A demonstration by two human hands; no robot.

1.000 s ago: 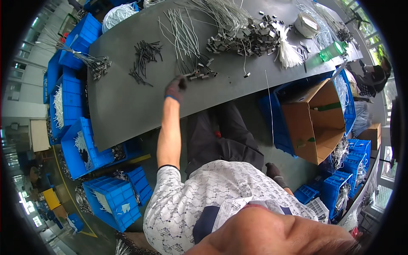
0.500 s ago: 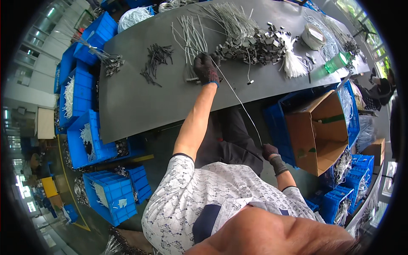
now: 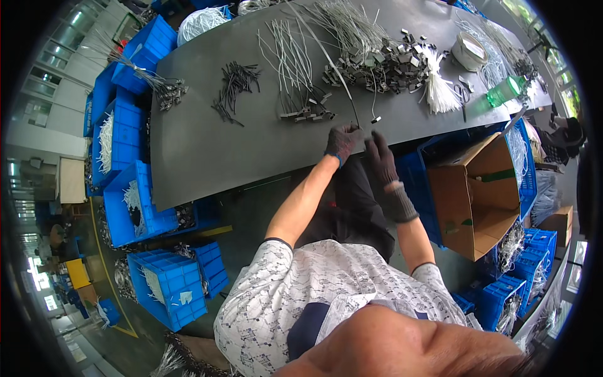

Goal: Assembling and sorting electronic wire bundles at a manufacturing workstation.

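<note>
A long thin cable [image 3: 322, 47], pale along most of its length and dark near its end, arcs up across the table from my left hand [image 3: 343, 142]. That hand wears a dark knitted glove and is closed around the cable's near end, at the table's front edge. Just to its right, my gloved right hand [image 3: 383, 160] has its fingers stretched upward and somewhat blurred, with nothing visible in them. A single cable end with a small connector [image 3: 376, 119] lies close above the hands. Left of it rests a bunch of pale cables [image 3: 290, 60] with dark block connectors.
On the grey table [image 3: 201, 151] lie short black pieces [image 3: 237, 85], a big heap of connectors [image 3: 383, 66], white ties [image 3: 436, 81], scissors [image 3: 463, 94] and a green bottle [image 3: 502, 93]. A cardboard box [image 3: 452, 207] stands at right; blue crates [image 3: 166, 292] line the left.
My left hand has drawn back from the cable bunch to the table's front edge. My right hand has risen from below to beside it. The cable now points away across the table.
</note>
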